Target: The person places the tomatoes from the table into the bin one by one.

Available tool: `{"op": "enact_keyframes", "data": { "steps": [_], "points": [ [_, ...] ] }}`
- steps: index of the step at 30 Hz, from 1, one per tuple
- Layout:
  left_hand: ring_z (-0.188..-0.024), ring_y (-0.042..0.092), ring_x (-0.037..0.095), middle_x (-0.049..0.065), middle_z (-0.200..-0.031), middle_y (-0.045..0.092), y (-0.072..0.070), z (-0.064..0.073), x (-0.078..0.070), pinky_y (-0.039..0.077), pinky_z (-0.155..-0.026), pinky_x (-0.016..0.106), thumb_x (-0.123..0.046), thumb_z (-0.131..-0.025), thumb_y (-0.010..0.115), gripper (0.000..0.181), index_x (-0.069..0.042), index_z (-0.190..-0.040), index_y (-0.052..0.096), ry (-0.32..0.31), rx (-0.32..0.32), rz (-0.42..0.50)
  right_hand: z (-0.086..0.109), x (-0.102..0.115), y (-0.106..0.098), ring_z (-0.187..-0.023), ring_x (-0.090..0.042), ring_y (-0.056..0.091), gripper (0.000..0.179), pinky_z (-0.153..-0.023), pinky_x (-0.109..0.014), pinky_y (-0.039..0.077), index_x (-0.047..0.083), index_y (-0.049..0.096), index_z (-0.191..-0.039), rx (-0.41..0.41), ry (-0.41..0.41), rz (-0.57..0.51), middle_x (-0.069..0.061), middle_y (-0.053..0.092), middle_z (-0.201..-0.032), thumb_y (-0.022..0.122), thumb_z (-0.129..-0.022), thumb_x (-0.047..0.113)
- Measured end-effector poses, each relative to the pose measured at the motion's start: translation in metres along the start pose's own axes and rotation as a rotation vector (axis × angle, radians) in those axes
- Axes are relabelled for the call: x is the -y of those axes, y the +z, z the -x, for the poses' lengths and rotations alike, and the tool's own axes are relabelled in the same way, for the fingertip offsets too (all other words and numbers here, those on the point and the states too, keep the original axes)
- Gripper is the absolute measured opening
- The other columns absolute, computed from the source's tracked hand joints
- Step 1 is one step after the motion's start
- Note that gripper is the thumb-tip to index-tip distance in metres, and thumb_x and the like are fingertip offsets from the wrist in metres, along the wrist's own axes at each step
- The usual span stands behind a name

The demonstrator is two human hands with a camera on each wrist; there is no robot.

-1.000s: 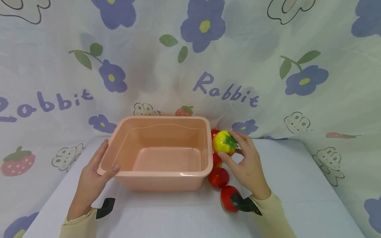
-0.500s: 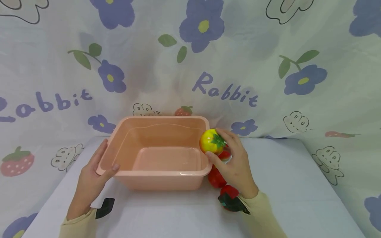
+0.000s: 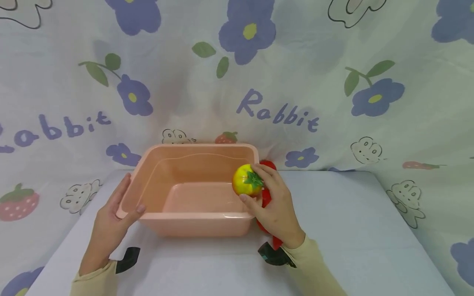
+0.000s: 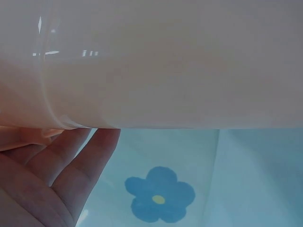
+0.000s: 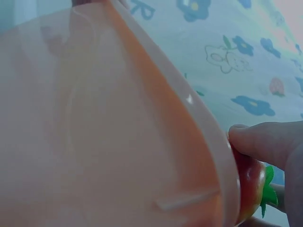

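Note:
A peach-pink plastic basin [image 3: 196,226] stands on the table with its inside bare. My left hand [image 3: 109,230] grips its left side, thumb over the rim and fingers along the outer wall; the left wrist view shows those fingers [image 4: 90,165] below the basin edge. Between thumb and fingers, my right hand [image 3: 277,209] holds a glossy yellow-and-red tomato-like fruit [image 3: 244,181] with a green leafy top. In the head view this fruit overlaps the basin's right inner wall. Seen from the right wrist, the fruit [image 5: 251,182] sits just beyond the basin's rim [image 5: 229,175].
Several red fruits line the basin's right side, partly hidden by my right hand: one red fruit [image 3: 268,164] at the back, another red fruit [image 3: 266,197] nearer. White cloth [image 3: 355,230] covers the table. Behind hangs a flower-print curtain [image 3: 185,94].
My right hand has carried the yellow-and-red fruit leftward, from above the red fruits to over the basin's right rim. The left hand keeps its grip on the basin.

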State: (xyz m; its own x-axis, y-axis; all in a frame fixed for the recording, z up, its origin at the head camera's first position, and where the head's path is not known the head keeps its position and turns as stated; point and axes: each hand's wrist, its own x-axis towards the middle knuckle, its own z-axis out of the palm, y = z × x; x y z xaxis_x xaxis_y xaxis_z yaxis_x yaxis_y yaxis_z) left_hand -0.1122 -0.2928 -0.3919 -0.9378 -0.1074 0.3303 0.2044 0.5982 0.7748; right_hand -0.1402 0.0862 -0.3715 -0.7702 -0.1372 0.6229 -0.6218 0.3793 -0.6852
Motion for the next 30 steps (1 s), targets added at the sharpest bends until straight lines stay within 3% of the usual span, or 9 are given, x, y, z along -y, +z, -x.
{"op": "enact_keyframes", "data": {
  "steps": [5, 12, 30],
  "points": [
    [-0.117, 0.042, -0.014, 0.007, -0.16, 0.035, -0.002, 0.001, 0.002, 0.038, -0.085, 0.0, -0.012, -0.092, 0.073, 0.085, -0.033, -0.16, 0.027, -0.006, 0.002, -0.012, 0.002, -0.001, 0.01, -0.13, -0.018, 0.048, 0.066, -0.103, -0.042, 0.05, 0.016, 0.055, -0.143, 0.038, 0.001, -0.012, 0.001, 0.05, -0.146, 0.083, -0.083, 0.022],
    [-0.118, 0.042, -0.015, 0.005, -0.161, 0.035, -0.001, 0.001, 0.001, 0.039, -0.086, 0.0, -0.012, -0.092, 0.073, 0.084, -0.032, -0.16, 0.027, 0.008, 0.003, -0.011, 0.005, -0.001, 0.022, -0.131, -0.02, 0.049, 0.068, -0.103, -0.04, 0.05, 0.015, 0.056, -0.143, 0.079, -0.014, 0.081, -0.005, 0.051, -0.146, 0.085, -0.082, 0.025],
    [-0.118, 0.043, -0.013, 0.008, -0.161, 0.034, 0.0, -0.001, 0.002, 0.041, -0.084, 0.001, -0.01, -0.092, 0.073, 0.085, -0.031, -0.16, 0.027, 0.012, 0.005, -0.005, 0.006, -0.003, 0.022, -0.137, -0.018, 0.04, 0.071, -0.11, -0.049, 0.042, 0.017, 0.049, -0.148, 0.137, 0.004, 0.092, 0.0, 0.046, -0.15, 0.08, -0.085, 0.028]
  ]
}}
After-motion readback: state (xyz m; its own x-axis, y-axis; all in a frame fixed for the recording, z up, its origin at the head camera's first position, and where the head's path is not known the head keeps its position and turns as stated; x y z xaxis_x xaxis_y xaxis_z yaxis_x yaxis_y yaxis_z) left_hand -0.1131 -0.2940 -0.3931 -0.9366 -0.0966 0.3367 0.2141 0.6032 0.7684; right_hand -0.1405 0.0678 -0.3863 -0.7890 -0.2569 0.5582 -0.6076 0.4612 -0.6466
